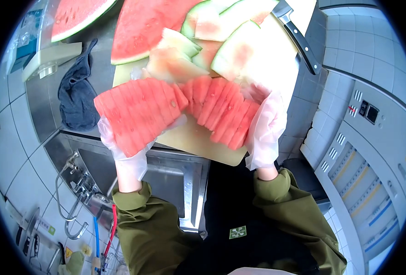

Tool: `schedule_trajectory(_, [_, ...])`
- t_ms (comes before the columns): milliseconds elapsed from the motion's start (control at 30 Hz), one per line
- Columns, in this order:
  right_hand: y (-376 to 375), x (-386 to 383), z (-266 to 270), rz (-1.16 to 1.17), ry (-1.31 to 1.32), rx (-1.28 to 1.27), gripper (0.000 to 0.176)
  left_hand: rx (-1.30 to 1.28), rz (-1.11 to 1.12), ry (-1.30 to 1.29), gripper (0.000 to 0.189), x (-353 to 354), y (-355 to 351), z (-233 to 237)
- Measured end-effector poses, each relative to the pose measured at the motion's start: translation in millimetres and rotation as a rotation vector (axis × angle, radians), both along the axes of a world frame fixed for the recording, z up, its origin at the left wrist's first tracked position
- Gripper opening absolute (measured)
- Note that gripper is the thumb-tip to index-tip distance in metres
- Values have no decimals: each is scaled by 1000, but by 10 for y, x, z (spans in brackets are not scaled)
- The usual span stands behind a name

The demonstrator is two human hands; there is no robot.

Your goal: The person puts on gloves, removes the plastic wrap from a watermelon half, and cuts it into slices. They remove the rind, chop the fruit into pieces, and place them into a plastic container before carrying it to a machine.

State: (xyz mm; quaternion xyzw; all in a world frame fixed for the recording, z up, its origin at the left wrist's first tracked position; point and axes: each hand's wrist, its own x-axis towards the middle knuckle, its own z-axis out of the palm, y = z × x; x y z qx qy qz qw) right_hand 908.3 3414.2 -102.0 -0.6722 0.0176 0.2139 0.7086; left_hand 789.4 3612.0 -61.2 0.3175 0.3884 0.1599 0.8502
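A row of watermelon slices (139, 110) lies over my left hand (127, 153), which wears a clear plastic glove and supports the slices from below and behind; most of its fingers are hidden. A second group of slices (221, 110) rests on the pale cutting board (198, 140). My right hand (265, 123), also gloved, presses against the right end of this group, with its fingers curled around the edge. Beyond the slices are cut rinds (239, 50) and a large red watermelon piece (143, 27).
A black-handled knife (301, 48) lies at the board's upper right. A dark cloth (77, 94) is on the steel counter at left, near another watermelon piece (79, 18). The sink (164, 183) and faucet (81, 185) are at lower left, a grey cabinet (372, 137) at right.
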Motion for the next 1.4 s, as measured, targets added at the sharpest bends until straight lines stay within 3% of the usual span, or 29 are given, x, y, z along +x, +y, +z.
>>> schedule_trajectory(233, [-106,-222,93,344,-706,-355,75,-12,28,18,92,-81,-58,46])
schedule_trajectory(333, [8,-123,75,456,-766,-503,80,55,101,19,78,-147,-113,4])
schedule_trajectory(400, [73,53,306,655,-733,-688,77,70,141,38,69,-198,-146,-36])
schedule_trajectory(567, [22,224,366,731,-590,-523,66,230,157,191,62,-379,-236,-104])
schedule_trajectory(700, [-59,354,336,680,-407,-197,53,691,30,459,58,-525,-241,-201])
schedule_trajectory(767, [-191,367,430,445,223,99,50,1172,-132,629,45,-676,-262,-275])
schedule_trajectory(800, [-204,360,476,328,385,268,49,1441,-182,730,35,-765,-276,-321])
schedule_trajectory(867, [-252,384,516,133,633,591,50,1671,-287,622,22,-787,-278,-300])
schedule_trajectory(933, [-250,553,529,84,827,778,52,1637,-297,530,36,-366,-170,-65])
schedule_trajectory(967, [-164,686,639,210,736,790,60,1621,-307,486,44,-124,-134,148])
schedule_trajectory(1100, [166,1599,1167,213,482,730,57,1576,-293,294,70,795,-52,852])
schedule_trajectory(1167, [472,2349,1415,299,242,688,55,1245,-163,97,74,1495,112,1147])
schedule_trajectory(1200, [688,2735,1507,318,129,655,47,888,-107,-9,72,1886,154,1405])
schedule_trajectory(1233, [933,3161,1555,397,54,574,47,531,-53,-117,69,2275,215,1644])
schedule_trajectory(1300, [1378,3944,1484,637,-129,301,46,181,-20,-263,65,2988,566,1659])
schedule_trajectory(1333, [1571,4294,1432,779,-187,153,46,187,-38,-297,64,3316,842,1443])
schedule_trajectory(1400, [2046,4687,1221,854,-210,1,43,196,-244,-262,63,3858,1323,1225])
